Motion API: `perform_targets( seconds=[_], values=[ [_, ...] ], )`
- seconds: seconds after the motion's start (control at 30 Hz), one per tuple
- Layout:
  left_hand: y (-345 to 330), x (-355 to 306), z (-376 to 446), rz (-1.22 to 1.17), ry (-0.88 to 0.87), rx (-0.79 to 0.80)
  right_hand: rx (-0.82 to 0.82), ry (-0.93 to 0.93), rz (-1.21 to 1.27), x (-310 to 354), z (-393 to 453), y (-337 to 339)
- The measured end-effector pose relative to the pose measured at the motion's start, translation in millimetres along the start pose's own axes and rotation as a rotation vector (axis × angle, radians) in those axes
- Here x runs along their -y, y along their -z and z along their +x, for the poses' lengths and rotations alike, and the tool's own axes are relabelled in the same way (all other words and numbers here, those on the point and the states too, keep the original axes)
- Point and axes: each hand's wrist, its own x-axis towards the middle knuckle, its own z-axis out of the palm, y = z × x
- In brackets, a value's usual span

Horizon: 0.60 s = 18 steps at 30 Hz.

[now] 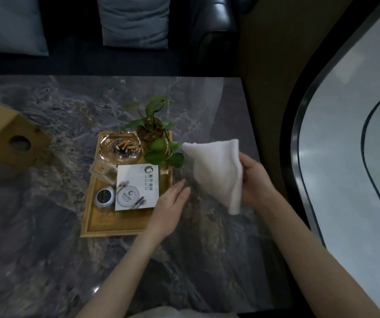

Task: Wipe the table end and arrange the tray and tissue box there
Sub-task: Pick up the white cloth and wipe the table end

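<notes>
Cloth held up beside the tray at the table's right end.
The right hand (252, 180) grips the white cloth (216, 171); the left hand (169, 208) lies flat and released against the tray (124, 222). The tissue box (7, 136) sits far left on the table (46, 260).

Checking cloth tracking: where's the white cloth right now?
In the head view, the white cloth is held up in the right hand, right of the wooden tray and its plant, above the marble table's right end.
</notes>
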Motion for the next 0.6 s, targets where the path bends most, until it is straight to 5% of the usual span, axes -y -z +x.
perform_targets(
  seconds=[0.33, 0.6],
  values=[
    [79, -30, -37, -0.775, 0.262, 0.169, 0.363, -0.069, 0.251, -34, -55, -75],
    [164, 31, -75, -0.962, 0.313, 0.104, 0.341, -0.175, 0.280, -104, -33, -147]
  ],
)
